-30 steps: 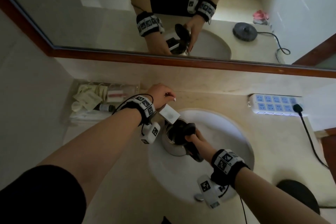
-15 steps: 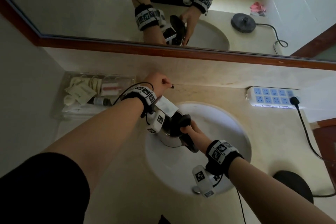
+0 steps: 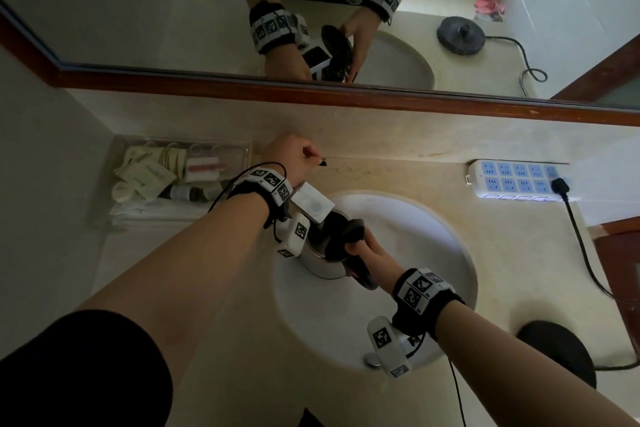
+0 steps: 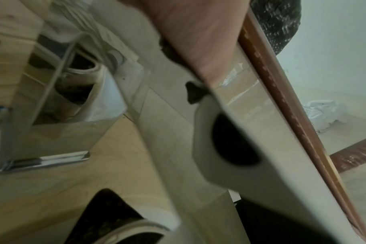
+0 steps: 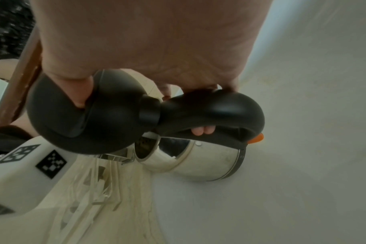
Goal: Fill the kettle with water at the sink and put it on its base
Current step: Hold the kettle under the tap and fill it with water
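The steel kettle (image 3: 320,265) (image 5: 209,163) hangs in the white sink (image 3: 415,253) with its black lid (image 3: 341,239) (image 5: 83,118) hinged up. Its mouth sits under the flat chrome tap (image 3: 311,206) (image 4: 42,132). My right hand (image 3: 367,251) (image 5: 156,49) grips the black handle, thumb against the lid. No water stream shows. My left hand (image 3: 291,156) (image 4: 198,33) is behind the tap by the back wall, fingers curled, a small dark tip showing at them. What it holds is hidden. The round black base (image 3: 554,354) lies on the counter at the front right.
A clear tray of toiletries (image 3: 180,170) stands at the back left. A blue-and-white power strip (image 3: 519,180) lies at the back right, its black cord (image 3: 581,246) running forward to the base. A wood-framed mirror (image 3: 138,10) spans the wall behind.
My left hand has drawn back a little from the tap towards the wall. The kettle stays under the spout in my right hand.
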`<state>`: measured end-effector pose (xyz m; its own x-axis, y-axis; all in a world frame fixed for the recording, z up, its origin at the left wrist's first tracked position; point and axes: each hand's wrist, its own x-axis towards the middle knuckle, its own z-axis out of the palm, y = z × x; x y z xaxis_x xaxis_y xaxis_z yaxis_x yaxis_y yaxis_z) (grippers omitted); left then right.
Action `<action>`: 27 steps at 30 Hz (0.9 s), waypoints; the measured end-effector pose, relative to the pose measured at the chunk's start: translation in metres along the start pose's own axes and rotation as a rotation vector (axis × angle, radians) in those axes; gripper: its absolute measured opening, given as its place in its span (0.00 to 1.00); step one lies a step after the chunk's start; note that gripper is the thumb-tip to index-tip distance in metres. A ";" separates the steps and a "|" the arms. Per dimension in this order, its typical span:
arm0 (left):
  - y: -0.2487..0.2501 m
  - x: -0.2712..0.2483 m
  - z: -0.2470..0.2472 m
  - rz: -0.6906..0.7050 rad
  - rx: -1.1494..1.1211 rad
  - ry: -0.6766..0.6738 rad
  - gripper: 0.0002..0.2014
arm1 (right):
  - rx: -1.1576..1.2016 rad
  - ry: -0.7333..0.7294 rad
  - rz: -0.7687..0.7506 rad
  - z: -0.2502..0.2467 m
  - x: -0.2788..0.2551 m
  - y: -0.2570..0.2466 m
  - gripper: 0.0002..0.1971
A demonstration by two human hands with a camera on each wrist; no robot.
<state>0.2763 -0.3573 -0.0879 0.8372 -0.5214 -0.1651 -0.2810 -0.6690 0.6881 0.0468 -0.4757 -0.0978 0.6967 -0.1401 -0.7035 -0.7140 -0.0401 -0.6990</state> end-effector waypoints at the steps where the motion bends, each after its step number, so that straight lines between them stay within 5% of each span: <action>1: 0.000 0.000 0.000 -0.004 0.004 0.001 0.03 | 0.003 -0.003 -0.004 -0.001 0.001 0.001 0.49; 16: 0.004 -0.003 -0.003 -0.028 0.005 0.017 0.02 | 0.046 -0.026 -0.019 -0.006 0.002 0.009 0.51; 25: 0.007 -0.006 -0.004 -0.033 0.004 0.018 0.05 | 0.021 0.005 0.018 -0.008 -0.004 0.005 0.39; 27: 0.008 -0.007 -0.006 -0.034 0.014 0.020 0.03 | 0.027 0.006 0.008 -0.007 0.000 0.004 0.44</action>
<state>0.2706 -0.3563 -0.0770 0.8559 -0.4871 -0.1739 -0.2582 -0.6937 0.6724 0.0429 -0.4828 -0.0996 0.6908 -0.1458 -0.7082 -0.7171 -0.0121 -0.6969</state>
